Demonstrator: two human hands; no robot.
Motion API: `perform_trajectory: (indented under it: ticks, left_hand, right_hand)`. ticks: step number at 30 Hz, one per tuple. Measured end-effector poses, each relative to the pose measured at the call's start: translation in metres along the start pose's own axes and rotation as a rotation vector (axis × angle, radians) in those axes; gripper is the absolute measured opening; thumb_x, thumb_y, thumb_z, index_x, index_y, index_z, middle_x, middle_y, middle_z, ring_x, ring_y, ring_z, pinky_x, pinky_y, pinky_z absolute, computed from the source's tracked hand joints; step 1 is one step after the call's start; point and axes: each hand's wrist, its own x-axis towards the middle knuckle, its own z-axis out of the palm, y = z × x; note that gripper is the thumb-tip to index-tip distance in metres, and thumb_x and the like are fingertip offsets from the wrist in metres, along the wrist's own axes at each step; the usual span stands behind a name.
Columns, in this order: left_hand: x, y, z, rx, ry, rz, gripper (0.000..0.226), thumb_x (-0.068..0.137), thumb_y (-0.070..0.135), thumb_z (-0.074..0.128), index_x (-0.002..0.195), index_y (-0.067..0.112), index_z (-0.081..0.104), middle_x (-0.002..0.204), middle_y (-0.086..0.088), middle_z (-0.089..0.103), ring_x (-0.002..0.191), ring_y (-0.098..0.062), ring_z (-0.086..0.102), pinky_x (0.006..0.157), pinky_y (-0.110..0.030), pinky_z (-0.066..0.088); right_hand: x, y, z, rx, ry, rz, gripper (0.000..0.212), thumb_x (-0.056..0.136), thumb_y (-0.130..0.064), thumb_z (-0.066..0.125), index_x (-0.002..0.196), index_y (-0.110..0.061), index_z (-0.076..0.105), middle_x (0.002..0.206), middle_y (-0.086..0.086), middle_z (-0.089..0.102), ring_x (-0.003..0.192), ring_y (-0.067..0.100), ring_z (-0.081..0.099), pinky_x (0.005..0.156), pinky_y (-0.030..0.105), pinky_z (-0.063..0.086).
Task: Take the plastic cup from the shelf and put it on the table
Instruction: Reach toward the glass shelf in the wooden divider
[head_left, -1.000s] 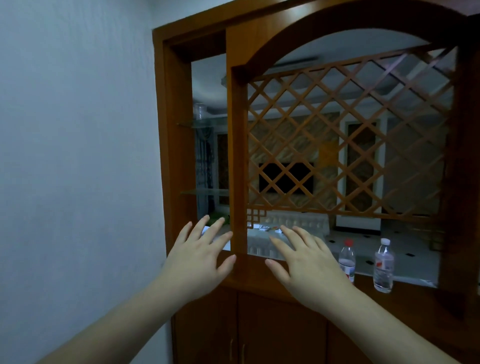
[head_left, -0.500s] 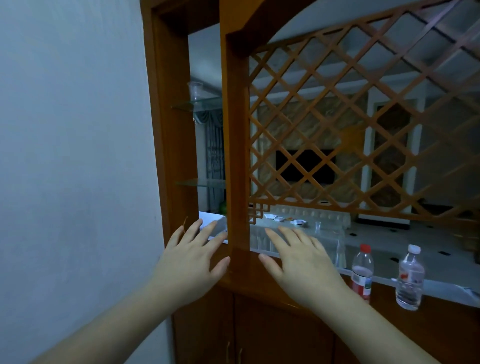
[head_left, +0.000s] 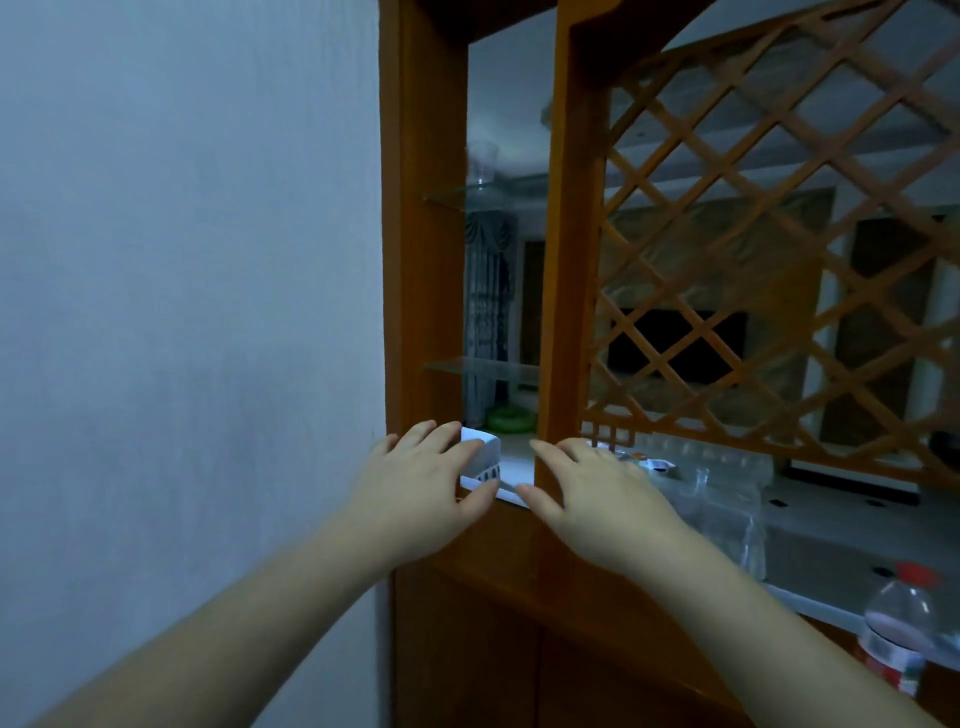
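Head view shows our left hand (head_left: 423, 488) and right hand (head_left: 597, 491) spread flat and empty, low before the wooden cabinet (head_left: 423, 270); the plastic cup (head_left: 481, 162) stands untouched on the upper glass shelf (head_left: 452, 195), well above; we judge the reach not yet begun.

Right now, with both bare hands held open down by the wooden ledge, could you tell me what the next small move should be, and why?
Probably raise the left hand up into the narrow opening toward the clear plastic cup. The cup stands on the upper glass shelf, well above both hands, and the opening sits more directly above the left hand. The right hand is open too, but lies in front of the wooden post.
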Motion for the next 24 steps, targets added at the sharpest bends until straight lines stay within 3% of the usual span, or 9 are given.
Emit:
perform_trajectory:
  ticks: [8, 13, 20, 24]
  left_hand:
    - [0.052, -0.072, 0.004, 0.046, 0.002, -0.002, 0.064, 0.092, 0.067, 0.027, 0.147, 0.035, 0.031, 0.156, 0.002, 0.037, 0.142, -0.022, 0.032, 0.112, -0.049, 0.029]
    - [0.088, -0.093, 0.015, 0.036, 0.005, 0.009, 0.062, 0.093, 0.065, 0.026, 0.147, 0.035, 0.033, 0.155, 0.002, 0.039, 0.141, -0.021, 0.034, 0.111, -0.049, 0.03]
    - [0.153, -0.106, 0.052, 0.075, 0.041, 0.054, 0.058, 0.093, 0.063, 0.028, 0.144, 0.036, 0.036, 0.151, 0.004, 0.044, 0.138, -0.02, 0.038, 0.109, -0.048, 0.033]
    - [0.201, -0.103, 0.068, 0.04, 0.059, 0.037, 0.064, 0.092, 0.064, 0.032, 0.149, 0.036, 0.024, 0.153, 0.003, 0.042, 0.138, -0.022, 0.039, 0.108, -0.05, 0.036]
  right_hand:
    - [0.084, -0.025, 0.027, -0.025, 0.023, -0.015, 0.063, 0.094, -0.061, 0.027, 0.149, -0.032, 0.023, 0.15, 0.001, 0.04, 0.135, 0.023, 0.036, 0.106, 0.044, 0.031]
    - [0.128, -0.025, 0.03, -0.055, 0.062, -0.038, 0.06, 0.096, -0.059, 0.026, 0.148, -0.03, 0.027, 0.149, 0.001, 0.041, 0.135, 0.023, 0.035, 0.105, 0.043, 0.031]
    - [0.184, 0.003, 0.044, -0.059, 0.093, -0.04, 0.058, 0.097, -0.057, 0.026, 0.148, -0.029, 0.029, 0.15, 0.001, 0.04, 0.135, 0.024, 0.037, 0.105, 0.044, 0.032]
    - [0.219, 0.033, 0.06, -0.063, 0.141, -0.093, 0.06, 0.097, -0.056, 0.027, 0.149, -0.027, 0.028, 0.15, 0.001, 0.04, 0.137, 0.022, 0.032, 0.108, 0.04, 0.027]
